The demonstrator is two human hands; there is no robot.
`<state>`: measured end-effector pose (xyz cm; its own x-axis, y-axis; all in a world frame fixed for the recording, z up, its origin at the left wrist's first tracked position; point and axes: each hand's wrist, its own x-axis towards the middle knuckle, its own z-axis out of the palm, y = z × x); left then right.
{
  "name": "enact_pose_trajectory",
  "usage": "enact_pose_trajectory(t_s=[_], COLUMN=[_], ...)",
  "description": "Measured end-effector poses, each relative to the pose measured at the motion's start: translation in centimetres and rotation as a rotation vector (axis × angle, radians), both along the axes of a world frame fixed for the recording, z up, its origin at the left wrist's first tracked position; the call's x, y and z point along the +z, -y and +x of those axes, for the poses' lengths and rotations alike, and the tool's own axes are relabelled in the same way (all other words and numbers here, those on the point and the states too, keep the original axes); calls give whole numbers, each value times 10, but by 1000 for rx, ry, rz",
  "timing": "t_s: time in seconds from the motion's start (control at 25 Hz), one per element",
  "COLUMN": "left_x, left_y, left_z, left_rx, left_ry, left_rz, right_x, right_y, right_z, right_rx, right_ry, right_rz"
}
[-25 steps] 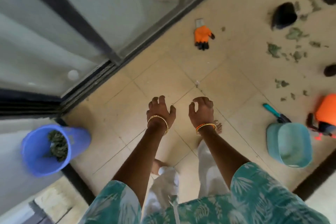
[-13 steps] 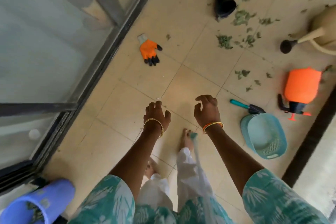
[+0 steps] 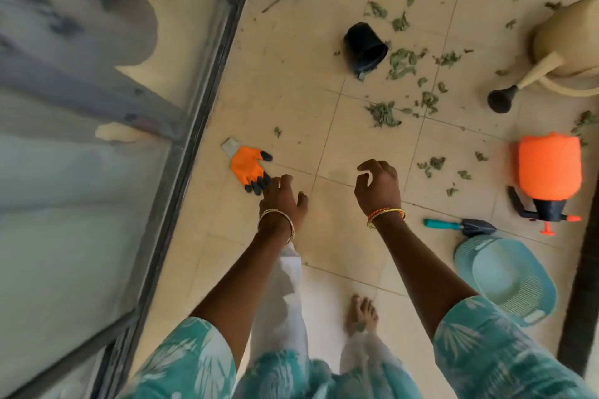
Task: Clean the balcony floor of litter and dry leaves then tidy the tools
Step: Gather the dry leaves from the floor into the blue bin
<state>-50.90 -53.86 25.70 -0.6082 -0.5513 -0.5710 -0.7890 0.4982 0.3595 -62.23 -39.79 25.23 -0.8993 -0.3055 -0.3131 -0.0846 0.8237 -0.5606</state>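
Both hands hang empty with fingers loosely curled, the left hand point(image 3: 282, 201) just beside the orange glove point(image 3: 248, 167), the right hand point(image 3: 378, 188) left of the trowel point(image 3: 462, 225).

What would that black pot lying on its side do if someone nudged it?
The black pot lies tipped over with its round wall on the floor tiles, so it would probably roll, likely in a curve if it tapers. It looks like thin plastic and shows nothing inside its mouth, so it is probably light and would skid easily.

One head-worn camera looks steeply down, perhaps from standing height, at tiled floor point(image 3: 340, 126).
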Motion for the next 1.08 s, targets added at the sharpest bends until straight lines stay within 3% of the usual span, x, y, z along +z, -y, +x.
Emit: enact_pose_trajectory(t_s=[0.16,0.32,0.52,0.64,0.76,0.92,1.08], left_x=[-63,-155,-293,-353,-383,-393,-384], left_y=[67,119,169,189,207,197,183], left_z=[-49,-85,-105,-113,-123,-129,-133], left_rx=[-126,-165,-107,-145,-180,-79,-29], left_ry=[-8,-49,-384,-493,-559,-674,-649], left_rz=[-70,-162,-224,-302,-382,-326,-207], right_x=[-56,-146,-289,-353,-394,-416,-404], right_y=[63,119,177,196,205,209,206], right_z=[-30,-54,-72,-61,-47,-54,-81], right_rx=[4,290,564,683,803,804,850], right_ry=[6,-9,35,3,-202,-580,-567], right_rz=[-1,0,-50,-99,-149,-237,-266])
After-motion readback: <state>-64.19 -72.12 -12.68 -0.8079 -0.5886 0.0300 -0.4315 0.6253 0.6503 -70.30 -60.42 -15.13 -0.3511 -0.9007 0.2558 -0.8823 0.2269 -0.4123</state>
